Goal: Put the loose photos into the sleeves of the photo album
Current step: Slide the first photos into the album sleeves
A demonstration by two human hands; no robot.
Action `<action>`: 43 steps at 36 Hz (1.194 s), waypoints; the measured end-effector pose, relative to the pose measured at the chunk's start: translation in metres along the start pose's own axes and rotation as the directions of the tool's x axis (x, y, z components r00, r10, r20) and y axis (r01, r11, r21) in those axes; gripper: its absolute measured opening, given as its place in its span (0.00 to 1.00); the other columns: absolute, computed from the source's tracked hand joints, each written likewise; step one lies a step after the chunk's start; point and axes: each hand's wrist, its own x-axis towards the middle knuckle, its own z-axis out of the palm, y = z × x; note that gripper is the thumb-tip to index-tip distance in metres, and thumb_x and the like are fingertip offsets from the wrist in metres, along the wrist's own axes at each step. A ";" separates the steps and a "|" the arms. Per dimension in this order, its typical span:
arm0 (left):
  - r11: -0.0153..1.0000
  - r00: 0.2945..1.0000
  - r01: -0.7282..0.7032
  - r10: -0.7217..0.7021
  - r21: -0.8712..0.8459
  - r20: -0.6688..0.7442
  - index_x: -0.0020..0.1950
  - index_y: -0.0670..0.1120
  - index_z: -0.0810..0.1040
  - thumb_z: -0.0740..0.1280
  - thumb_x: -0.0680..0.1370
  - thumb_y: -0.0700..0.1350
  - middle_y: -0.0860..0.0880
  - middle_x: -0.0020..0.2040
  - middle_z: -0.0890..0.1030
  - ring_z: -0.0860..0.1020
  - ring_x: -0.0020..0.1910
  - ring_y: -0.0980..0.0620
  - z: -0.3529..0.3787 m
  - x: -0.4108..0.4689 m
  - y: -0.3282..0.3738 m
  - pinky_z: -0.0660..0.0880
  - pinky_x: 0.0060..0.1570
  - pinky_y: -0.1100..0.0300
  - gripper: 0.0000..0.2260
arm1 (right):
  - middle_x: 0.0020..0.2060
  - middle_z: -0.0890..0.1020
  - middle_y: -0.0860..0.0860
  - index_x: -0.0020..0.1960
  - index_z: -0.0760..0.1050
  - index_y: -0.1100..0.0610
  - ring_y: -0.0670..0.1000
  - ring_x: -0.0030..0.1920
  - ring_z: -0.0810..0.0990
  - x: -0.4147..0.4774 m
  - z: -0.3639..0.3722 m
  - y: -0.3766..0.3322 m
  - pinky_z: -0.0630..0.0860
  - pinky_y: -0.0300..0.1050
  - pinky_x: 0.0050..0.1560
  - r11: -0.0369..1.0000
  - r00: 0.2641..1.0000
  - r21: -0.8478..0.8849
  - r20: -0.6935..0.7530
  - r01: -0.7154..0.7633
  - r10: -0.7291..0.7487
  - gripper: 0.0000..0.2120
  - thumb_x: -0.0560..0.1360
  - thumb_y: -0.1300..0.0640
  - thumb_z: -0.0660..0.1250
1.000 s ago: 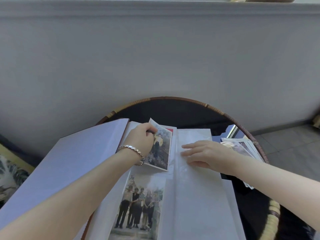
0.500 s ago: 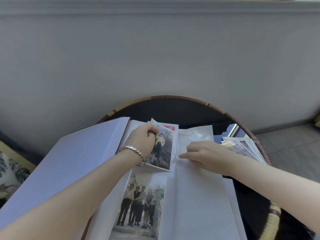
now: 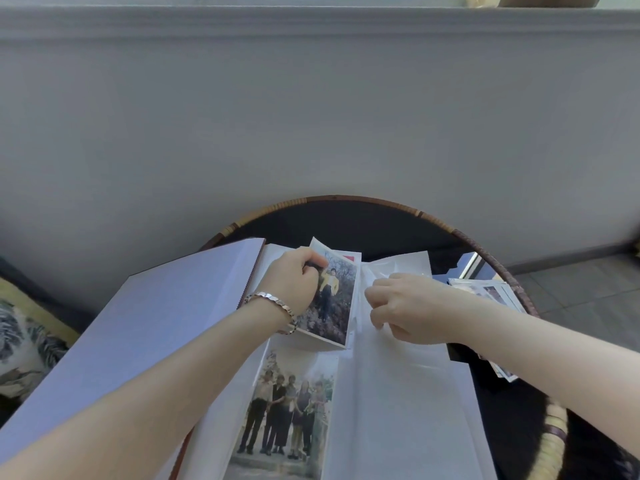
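The photo album [image 3: 398,410] lies open on a round dark table. My left hand [image 3: 294,282], with a silver bracelet on the wrist, pinches the top of a loose photo [image 3: 334,299] of a person in yellow, held tilted over the upper left page. My right hand [image 3: 405,306] grips the clear plastic sleeve [image 3: 398,265] of the right page and lifts its edge next to the photo. Below, a group photo [image 3: 287,410] sits inside a sleeve. A pile of loose photos [image 3: 491,292] lies to the right, partly behind my right arm.
The album's white cover page [image 3: 156,323] stands tilted up at the left. The table has a woven wicker rim [image 3: 485,247] and stands close to a grey wall. A patterned cushion [image 3: 24,344] is at the far left, tiled floor at the right.
My right hand went from lying flat on the right page to curling its fingers and pulling up the sleeve's edge. My left hand kept the photo almost still.
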 end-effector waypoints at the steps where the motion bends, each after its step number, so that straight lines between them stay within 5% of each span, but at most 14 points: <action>1: 1.000 1.000 0.004 -0.004 0.010 0.026 0.56 0.47 0.77 0.54 0.81 0.38 0.51 0.47 0.74 0.71 0.37 0.59 0.000 0.000 0.001 0.66 0.27 0.76 0.13 | 0.31 0.74 0.45 0.32 0.79 0.49 0.47 0.30 0.74 -0.001 0.000 0.000 0.63 0.36 0.28 1.000 1.000 0.001 0.007 -0.011 0.011 0.14 0.51 0.61 0.79; 8: 0.996 0.989 0.003 -0.016 0.085 0.149 0.47 0.51 0.76 0.55 0.79 0.37 0.52 0.47 0.76 0.72 0.39 0.58 -0.002 0.008 0.006 0.68 0.32 0.70 0.13 | 0.35 0.76 0.44 0.34 0.78 0.48 0.44 0.33 0.74 -0.009 -0.004 0.003 0.69 0.34 0.31 0.994 0.995 -0.038 -0.029 -0.098 0.097 0.15 0.53 0.50 0.81; 18: 0.984 0.974 -0.025 -0.016 0.177 0.228 0.51 0.47 0.79 0.56 0.78 0.37 0.49 0.42 0.77 0.73 0.33 0.53 0.020 0.026 0.032 0.72 0.35 0.61 0.13 | 0.35 0.75 0.47 0.37 0.77 0.53 0.49 0.33 0.73 -0.016 0.005 0.006 0.73 0.42 0.30 0.992 0.985 0.028 -0.117 -0.122 0.125 0.08 0.65 0.59 0.76; 21: 0.989 0.977 0.008 -0.039 0.145 0.209 0.50 0.48 0.78 0.56 0.78 0.35 0.50 0.46 0.76 0.71 0.33 0.55 0.031 0.027 0.035 0.67 0.29 0.67 0.13 | 0.34 0.75 0.48 0.36 0.77 0.52 0.50 0.31 0.73 -0.015 0.009 0.006 0.69 0.41 0.28 0.987 0.979 0.049 -0.129 -0.152 0.157 0.04 0.68 0.59 0.72; 27: 0.996 0.994 0.079 -0.082 0.037 0.077 0.67 0.47 0.66 0.56 0.79 0.35 0.49 0.47 0.70 0.70 0.44 0.50 0.050 0.007 0.028 0.67 0.39 0.62 0.17 | 0.32 0.76 0.49 0.36 0.79 0.53 0.51 0.30 0.75 -0.015 0.015 0.001 0.69 0.40 0.26 0.963 0.959 0.167 -0.155 -0.210 0.236 0.09 0.70 0.54 0.62; 30: 0.990 0.990 0.135 -0.133 -0.049 0.038 0.71 0.47 0.61 0.57 0.79 0.36 0.49 0.47 0.71 0.72 0.44 0.49 0.050 0.006 0.025 0.67 0.41 0.61 0.21 | 0.34 0.76 0.49 0.37 0.79 0.53 0.50 0.31 0.75 -0.015 0.016 -0.003 0.71 0.42 0.26 0.954 0.954 0.187 -0.139 -0.236 0.264 0.04 0.68 0.57 0.66; 33: 0.973 0.967 0.233 -0.232 0.005 0.102 0.59 0.45 0.71 0.61 0.78 0.42 0.47 0.49 0.77 0.75 0.45 0.47 0.041 0.012 0.022 0.69 0.41 0.62 0.10 | 0.36 0.76 0.51 0.40 0.78 0.55 0.53 0.33 0.76 -0.016 0.017 -0.004 0.72 0.46 0.29 0.927 0.945 0.235 -0.072 -0.294 0.318 0.04 0.70 0.58 0.64; 34: 0.970 0.963 0.243 -0.244 0.027 0.118 0.49 0.44 0.73 0.61 0.78 0.44 0.46 0.44 0.78 0.75 0.40 0.48 0.038 0.013 0.022 0.67 0.36 0.62 0.04 | 0.37 0.77 0.51 0.42 0.78 0.55 0.54 0.35 0.76 -0.017 0.017 -0.003 0.73 0.47 0.31 0.919 0.941 0.241 -0.049 -0.314 0.334 0.06 0.72 0.57 0.63; 36: 0.968 0.958 0.242 -0.248 0.060 0.140 0.38 0.45 0.70 0.61 0.78 0.44 0.48 0.34 0.73 0.70 0.31 0.52 0.035 0.016 0.022 0.62 0.28 0.61 0.09 | 0.39 0.77 0.52 0.44 0.79 0.55 0.55 0.38 0.75 -0.017 0.016 -0.002 0.74 0.49 0.34 0.907 0.936 0.251 -0.010 -0.339 0.352 0.10 0.74 0.55 0.59; 39: 0.970 0.958 0.235 -0.242 0.067 0.152 0.49 0.43 0.73 0.60 0.77 0.39 0.47 0.41 0.76 0.73 0.37 0.50 0.036 0.015 0.024 0.66 0.31 0.61 0.04 | 0.39 0.76 0.51 0.43 0.79 0.56 0.55 0.38 0.75 -0.015 0.013 -0.003 0.70 0.46 0.34 0.908 0.938 0.248 0.007 -0.337 0.347 0.13 0.75 0.54 0.56; 43: 0.969 0.963 0.227 -0.238 0.099 0.125 0.61 0.41 0.71 0.59 0.78 0.38 0.41 0.57 0.77 0.75 0.53 0.43 0.041 0.014 0.025 0.68 0.44 0.59 0.12 | 0.36 0.75 0.49 0.39 0.77 0.54 0.52 0.33 0.74 -0.013 0.010 -0.005 0.62 0.41 0.33 0.919 0.941 0.226 -0.030 -0.322 0.337 0.11 0.74 0.55 0.57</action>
